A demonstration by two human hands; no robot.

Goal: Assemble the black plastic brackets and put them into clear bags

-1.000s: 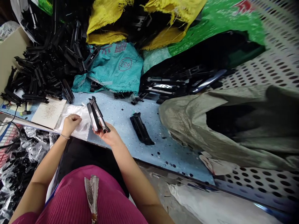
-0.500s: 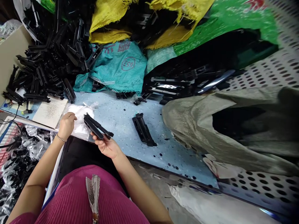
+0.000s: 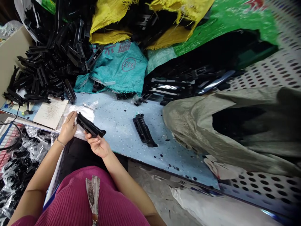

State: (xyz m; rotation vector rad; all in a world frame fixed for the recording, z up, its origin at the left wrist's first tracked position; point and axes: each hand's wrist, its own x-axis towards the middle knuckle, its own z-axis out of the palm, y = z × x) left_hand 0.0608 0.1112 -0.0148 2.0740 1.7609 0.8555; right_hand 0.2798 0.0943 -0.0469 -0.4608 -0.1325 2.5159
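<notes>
Handling step: right grip [image 3: 98,145] clamps black part [image 3: 88,124], near side of teal sack [image 3: 117,67]; left grip [image 3: 68,129] by part's far end, closure unclear; next move seemingly calls for steady hold

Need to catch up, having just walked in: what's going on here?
A person's right hand holds a long black plastic-looking part toward its near end, at the front edge of a speckled light-blue tabletop. The left hand is beside the part's far end; whether it grips it is unclear. A similar long black part lies on the tabletop to the right, and a jumbled heap of black parts sits at the left rear, beside a teal woven sack.
</notes>
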